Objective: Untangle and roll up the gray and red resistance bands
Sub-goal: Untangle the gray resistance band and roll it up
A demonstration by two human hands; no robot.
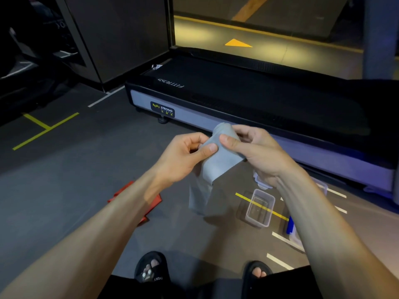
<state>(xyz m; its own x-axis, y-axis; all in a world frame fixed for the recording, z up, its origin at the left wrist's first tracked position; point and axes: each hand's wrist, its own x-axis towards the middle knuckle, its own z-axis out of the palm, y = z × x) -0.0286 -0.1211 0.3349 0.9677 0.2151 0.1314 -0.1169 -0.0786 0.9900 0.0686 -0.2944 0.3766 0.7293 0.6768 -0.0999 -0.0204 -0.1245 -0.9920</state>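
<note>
The gray resistance band (218, 162) is held up in front of me, its upper end wound into a roll and its loose tail hanging down toward the floor. My left hand (183, 156) pinches the band's left edge with thumb and fingers. My right hand (257, 149) grips the rolled upper end, thumb pressed on the front. The red resistance band (151, 203) lies on the dark floor below my left forearm, which covers part of it.
A treadmill base (259, 117) stands across the floor just beyond my hands. A clear plastic box (260, 209) sits on the floor at right, with its lid (259, 180) behind it and a blue-lidded container (291, 228) further right. My sandalled feet (151, 268) are below.
</note>
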